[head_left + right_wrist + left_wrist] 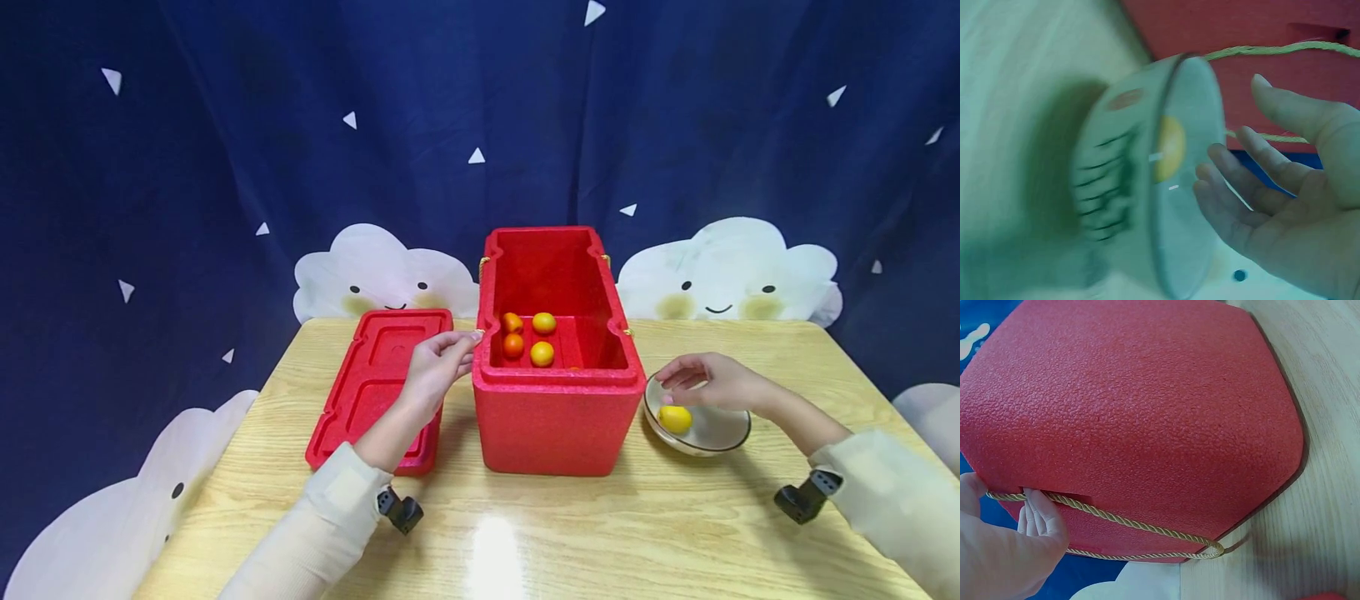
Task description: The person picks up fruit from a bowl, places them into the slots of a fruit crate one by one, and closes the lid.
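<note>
A red foam box (555, 429) stands uncovered on the table, with a gold rope (1129, 522) along its side. My left hand (438, 362) holds the box's left edge, the thumb at the rim and the fingers against the wall by the rope. Inside lie several small orange and yellow fruits, among them a yellow one (542, 354) and an orange-red one (513, 345). My right hand (708, 382) hovers over a patterned bowl (1104, 181), fingers loosely bent with nothing between them. A lemon (675, 419) lies in that bowl beneath the fingertips.
Left of the box, the red lid (360, 417) lies flat on the wooden table (600, 533). A dark blue curtain (420, 100) with cloud and triangle prints hangs behind the table. The bowl stands close to the box's right side.
</note>
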`<state>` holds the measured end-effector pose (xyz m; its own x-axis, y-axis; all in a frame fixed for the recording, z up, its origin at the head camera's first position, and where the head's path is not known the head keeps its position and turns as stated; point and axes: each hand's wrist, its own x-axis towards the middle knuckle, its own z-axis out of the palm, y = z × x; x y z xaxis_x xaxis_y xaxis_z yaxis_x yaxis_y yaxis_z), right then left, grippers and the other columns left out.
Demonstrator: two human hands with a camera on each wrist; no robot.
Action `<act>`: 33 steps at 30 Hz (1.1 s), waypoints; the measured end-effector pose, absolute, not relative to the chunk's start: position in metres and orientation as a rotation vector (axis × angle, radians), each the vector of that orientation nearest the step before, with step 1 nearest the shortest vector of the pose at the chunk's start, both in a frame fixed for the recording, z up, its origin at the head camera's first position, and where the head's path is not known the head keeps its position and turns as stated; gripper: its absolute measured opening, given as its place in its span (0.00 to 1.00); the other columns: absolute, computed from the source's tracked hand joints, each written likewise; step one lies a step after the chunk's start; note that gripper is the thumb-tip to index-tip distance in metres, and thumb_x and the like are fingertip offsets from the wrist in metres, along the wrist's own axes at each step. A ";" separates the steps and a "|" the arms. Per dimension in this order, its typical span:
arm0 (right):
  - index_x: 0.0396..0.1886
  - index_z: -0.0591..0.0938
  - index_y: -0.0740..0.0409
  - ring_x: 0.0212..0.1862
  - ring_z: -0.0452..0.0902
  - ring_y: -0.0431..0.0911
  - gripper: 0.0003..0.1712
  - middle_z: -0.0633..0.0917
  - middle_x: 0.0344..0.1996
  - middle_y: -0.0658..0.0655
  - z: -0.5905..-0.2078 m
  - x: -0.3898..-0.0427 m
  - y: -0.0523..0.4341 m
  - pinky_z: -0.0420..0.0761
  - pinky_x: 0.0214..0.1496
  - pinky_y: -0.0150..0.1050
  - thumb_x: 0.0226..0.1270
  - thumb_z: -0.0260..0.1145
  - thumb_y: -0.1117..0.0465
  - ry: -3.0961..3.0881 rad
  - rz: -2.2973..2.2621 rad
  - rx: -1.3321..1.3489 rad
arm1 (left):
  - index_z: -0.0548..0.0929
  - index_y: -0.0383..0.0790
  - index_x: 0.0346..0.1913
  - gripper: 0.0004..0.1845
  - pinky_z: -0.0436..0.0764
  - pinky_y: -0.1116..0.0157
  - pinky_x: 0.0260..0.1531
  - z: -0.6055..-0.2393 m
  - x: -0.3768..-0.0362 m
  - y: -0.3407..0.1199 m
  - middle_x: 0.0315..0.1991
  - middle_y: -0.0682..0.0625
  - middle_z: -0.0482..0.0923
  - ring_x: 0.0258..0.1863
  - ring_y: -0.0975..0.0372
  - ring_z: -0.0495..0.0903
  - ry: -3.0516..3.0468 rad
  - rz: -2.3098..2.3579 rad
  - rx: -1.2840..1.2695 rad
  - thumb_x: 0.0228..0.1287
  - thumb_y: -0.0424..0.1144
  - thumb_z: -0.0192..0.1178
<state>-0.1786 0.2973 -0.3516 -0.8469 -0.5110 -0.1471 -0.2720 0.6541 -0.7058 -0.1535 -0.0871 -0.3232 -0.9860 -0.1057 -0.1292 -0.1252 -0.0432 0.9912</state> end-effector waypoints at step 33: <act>0.45 0.81 0.64 0.41 0.79 0.38 0.25 0.85 0.40 0.54 -0.375 -0.161 0.314 0.81 0.43 0.29 0.51 0.75 0.55 2.554 -0.871 -0.627 | 0.82 0.31 0.47 0.15 0.86 0.63 0.48 -0.325 -0.154 -0.087 0.33 0.53 0.84 0.28 0.68 0.82 2.177 2.225 -0.259 0.64 0.39 0.61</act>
